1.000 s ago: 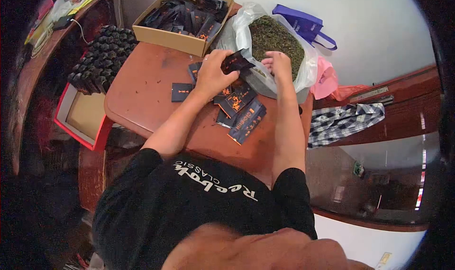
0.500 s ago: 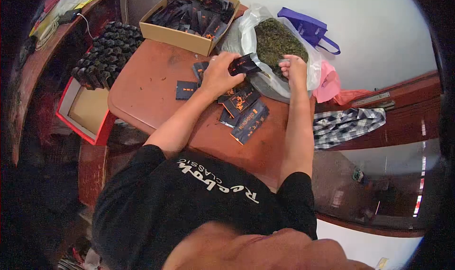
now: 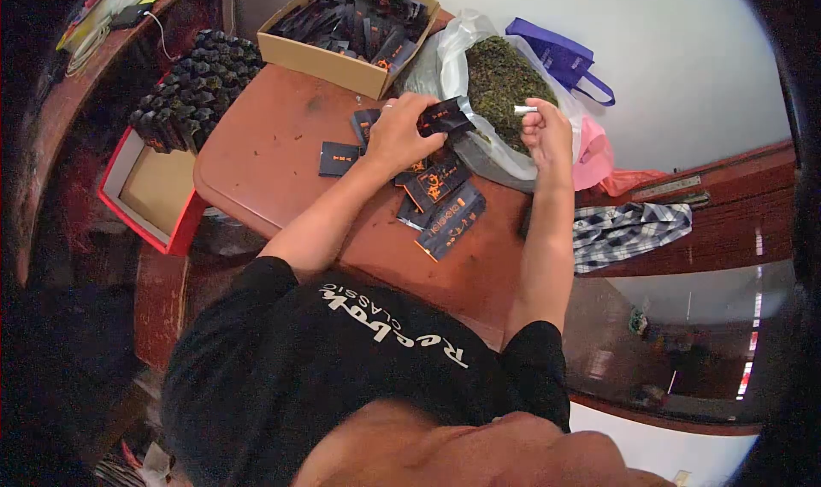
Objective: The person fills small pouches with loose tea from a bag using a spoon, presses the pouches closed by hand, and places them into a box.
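Observation:
My left hand [image 3: 402,132] grips a black packet [image 3: 445,118] with orange print, which lies at the left edge of a clear plastic bag [image 3: 459,64] of dried green leaves [image 3: 505,81]. Over the right side of the leaves, my right hand [image 3: 547,132] is closed on a small white object [image 3: 525,110], too small to name. Several flat black packets [image 3: 440,183] with orange print lie on the table below my left hand. Another dark packet [image 3: 339,159] rests to the left of my wrist.
A cardboard box [image 3: 325,63] of black packets stands at the table's back edge. Left of the brown table [image 3: 248,162] are a red box [image 3: 154,196] and rows of dark packets [image 3: 201,85]. A purple bag [image 3: 556,55] and pink cloth [image 3: 592,155] are beyond the plastic bag.
My right hand has moved slightly right and nearer to me, and the white object in its fingers now shows clearly. The packet in my left hand has turned more level since the earliest frame.

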{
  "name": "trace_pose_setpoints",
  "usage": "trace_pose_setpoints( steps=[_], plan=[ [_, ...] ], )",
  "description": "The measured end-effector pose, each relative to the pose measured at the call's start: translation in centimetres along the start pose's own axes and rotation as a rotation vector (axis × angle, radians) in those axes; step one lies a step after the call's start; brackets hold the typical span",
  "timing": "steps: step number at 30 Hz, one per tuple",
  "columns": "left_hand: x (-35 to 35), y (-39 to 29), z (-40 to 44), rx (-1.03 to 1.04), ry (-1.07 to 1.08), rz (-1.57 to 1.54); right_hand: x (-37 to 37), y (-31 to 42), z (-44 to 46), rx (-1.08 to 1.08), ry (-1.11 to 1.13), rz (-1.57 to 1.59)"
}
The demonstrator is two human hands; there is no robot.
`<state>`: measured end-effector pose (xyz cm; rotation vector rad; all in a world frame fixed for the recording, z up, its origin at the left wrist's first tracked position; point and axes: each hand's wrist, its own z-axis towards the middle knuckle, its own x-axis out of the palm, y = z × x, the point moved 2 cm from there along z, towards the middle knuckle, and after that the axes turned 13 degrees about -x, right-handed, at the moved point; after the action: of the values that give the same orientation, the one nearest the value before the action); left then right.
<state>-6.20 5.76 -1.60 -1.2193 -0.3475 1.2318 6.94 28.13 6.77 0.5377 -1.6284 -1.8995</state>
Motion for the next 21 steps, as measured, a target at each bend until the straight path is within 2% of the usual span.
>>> trace_pose_setpoints(
  steps=[11,17,21],
  plan=[
    [0.0,0.1,0.0,0.005,0.019,-0.003,2.1,0.7,-1.4,0.006,0.135,-0.073],
    [0.2,0.3,-0.1,-0.015,0.037,-0.004,3.4,1.3,-1.8,-0.06,0.097,-0.277],
    [0.5,0.5,-0.1,-0.029,0.045,0.001,5.3,2.4,-2.8,-0.251,0.114,-0.582]
  ],
)
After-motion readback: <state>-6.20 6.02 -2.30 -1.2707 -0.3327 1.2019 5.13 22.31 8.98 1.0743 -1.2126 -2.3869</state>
